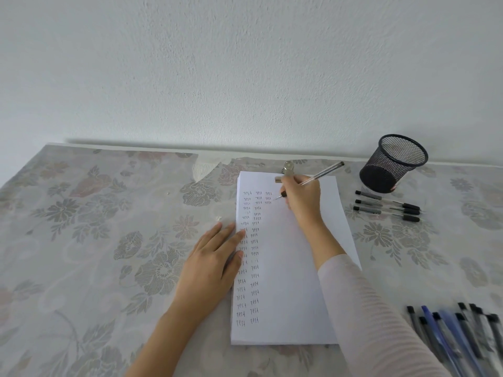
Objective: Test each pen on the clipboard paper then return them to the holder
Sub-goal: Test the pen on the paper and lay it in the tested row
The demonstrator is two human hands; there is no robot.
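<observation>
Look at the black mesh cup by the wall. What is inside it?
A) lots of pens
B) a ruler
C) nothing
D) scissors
C: the cup looks empty through its mesh, while pens lie on the table beside it and one pen is in the right hand.

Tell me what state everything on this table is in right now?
Right hand: gripping a pen, tip at the paper.
Left hand: flat, fingers on the paper's edge.
Pen: uncapped, held tilted.
Paper: clipped, partly filled with written words.
Mesh holder: upright, looks empty.
Three pens: lying beside the holder.
Pen pile: lying loose.
</observation>
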